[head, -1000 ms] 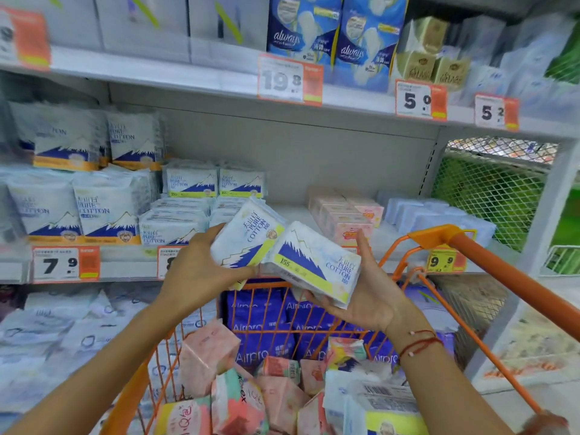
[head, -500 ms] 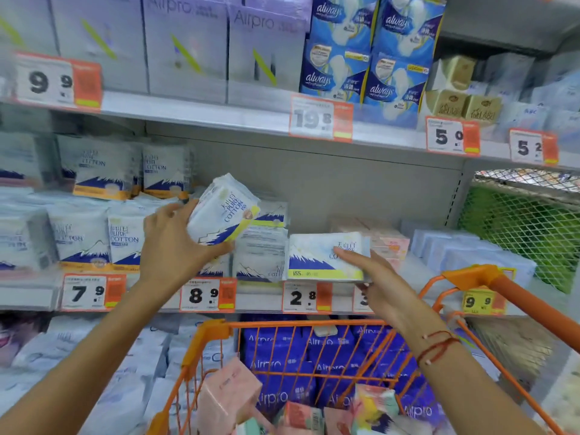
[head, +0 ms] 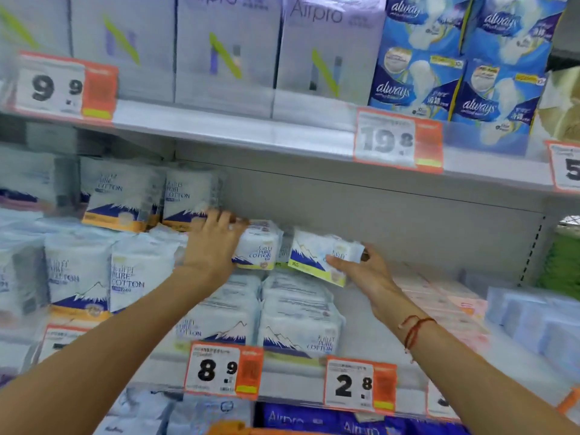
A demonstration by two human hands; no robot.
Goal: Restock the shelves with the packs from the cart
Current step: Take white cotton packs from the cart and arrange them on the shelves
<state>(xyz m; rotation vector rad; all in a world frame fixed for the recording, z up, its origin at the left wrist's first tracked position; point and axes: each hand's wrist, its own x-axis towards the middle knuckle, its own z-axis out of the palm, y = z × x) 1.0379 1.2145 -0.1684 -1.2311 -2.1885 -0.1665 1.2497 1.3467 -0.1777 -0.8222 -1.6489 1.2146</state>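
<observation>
- On the middle shelf (head: 361,334), on top of two stacked white packs (head: 260,312), two more packs are being held, one per hand.
- Left hand (head: 213,243): laid over the left end of a white pack (head: 259,249), fingers curled over its top edge, thumb side hidden; the pack sits upright on the left stack, "PURE COTTON" print & blue mountain facing out.
- Right hand (head: 361,268): clamped on a 2nd white pack (head: 320,255), thumb across the front face, fingers wrapped behind the right end. This pack is tilted, its low edge w/ the yellow-green strip hanging just past the right stack's top.
- The 2 held packs are just beside each other; whether they touch can't be told, the gap is blurred.
- A red string bracelet (head: 414,331) is worn on the right wrist.
- To the left, same shelf: more mountain-print packs w/ orange bottoms (head: 78,277), stacked two rows high.
- To the right, same shelf: pink packs (head: 452,306) & pale blue packs (head: 533,321), both blurred.
- Price tags on the shelf edge: "8 9" tag (head: 224,370) below the left stack, "2 8" tag (head: 359,384) below the right one.
- Upper shelf (head: 251,133): pale lilac "Airpro" boxes (head: 226,48) in a row, blue "always" packs (head: 455,58) at right; "9 9" tag (head: 66,87) & "19 8" tag (head: 398,141) are clipped to its edge.
- At the bottom edge, an orange bit of the cart (head: 232,428) is seen, w/ dark blue "Airpro" packs (head: 329,422) on the shelf below.
</observation>
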